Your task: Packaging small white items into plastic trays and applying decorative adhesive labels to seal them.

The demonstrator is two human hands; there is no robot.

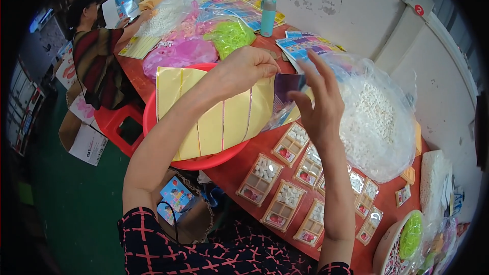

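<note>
My left hand [245, 71] is closed in a pinch at the upper right corner of a pale yellow sheet [209, 122] with printed strips across it. The sheet lies over a red plastic basin [219, 160], and my left forearm crosses above it. Just right of those fingers a purple printed sheet [288, 89] shows. My right hand [323, 97] is raised beside it, fingers apart and slightly blurred, with nothing visible in them. Below are several small tan trays [261, 179] with compartments holding white pieces and a red picture.
A large clear bag of white pieces [374, 117] lies to the right. Farther back are a teal bottle [267, 18], a green bag [230, 35] and a pink bag [181, 56]. A person [99, 56] works at the far left near a red stool [119, 125].
</note>
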